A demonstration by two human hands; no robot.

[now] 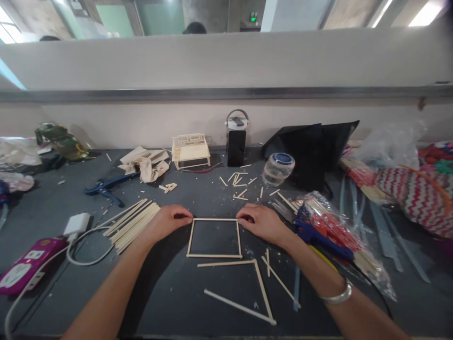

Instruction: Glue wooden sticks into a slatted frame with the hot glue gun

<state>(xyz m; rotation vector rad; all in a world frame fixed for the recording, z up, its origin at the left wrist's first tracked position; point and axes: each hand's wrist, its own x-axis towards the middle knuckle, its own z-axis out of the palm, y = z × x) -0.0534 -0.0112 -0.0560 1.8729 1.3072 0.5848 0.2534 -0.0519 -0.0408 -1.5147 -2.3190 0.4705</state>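
A rectangle of thin wooden sticks (214, 256) lies flat on the dark table. My left hand (168, 222) pinches its far left corner, fingertips closed together. At the far right corner, my right hand (262, 223) does the same with thumb and fingers. Closer to me are joined sticks (264, 288) forming an angular, open-sided shape. Two loose sticks (281, 282) cross to the right of it. Beside my left forearm rests a pile of long sticks (136, 224). A blue-handled glue gun (323, 241) lies near my right forearm.
A small wooden bench model (191, 152), crumpled paper (146, 163), a phone (236, 148) and a clear jar (278, 170) stand toward the wall. Blue cutters (109, 186) and a purple power strip (31, 264) lie left. Bagged sticks (329, 217) lie right, short offcuts (239, 179) mid-table.
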